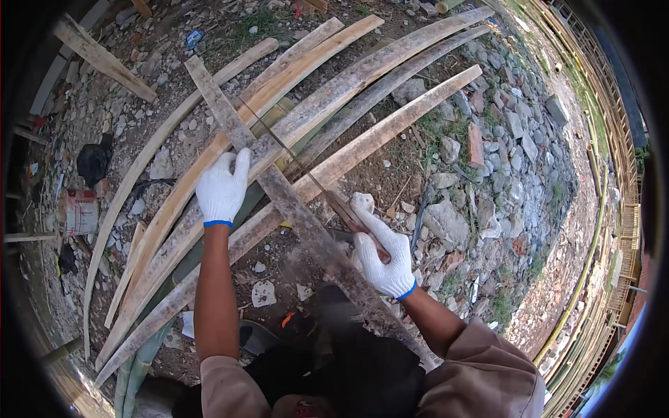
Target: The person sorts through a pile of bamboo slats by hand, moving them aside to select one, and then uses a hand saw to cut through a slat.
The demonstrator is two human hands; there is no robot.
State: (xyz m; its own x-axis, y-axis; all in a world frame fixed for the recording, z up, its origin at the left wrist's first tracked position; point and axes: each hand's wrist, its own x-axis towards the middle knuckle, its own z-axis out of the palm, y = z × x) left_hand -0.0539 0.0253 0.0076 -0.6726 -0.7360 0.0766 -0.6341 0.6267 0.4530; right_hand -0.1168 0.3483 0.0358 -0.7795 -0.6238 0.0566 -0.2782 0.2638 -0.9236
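My right hand (383, 251), in a white knit glove with a blue cuff, is closed around the wooden handle of a handsaw (343, 209). The thin saw blade slants up and left from the handle, over the long boards. My left hand (223, 187), gloved the same way, grips the edge of a narrow weathered wooden plank (287, 198). That plank runs from upper left down toward my legs and lies across several long curved boards (327, 83). The blade passes just right of the plank's upper part, close to my left hand.
Broken stones (512, 139) and a brick piece (475, 145) cover the ground at right. A red and white container (81, 212) and a black bag (95, 161) are at left. Green bamboo poles (145, 355) lie under the boards. Another plank (104, 59) lies upper left.
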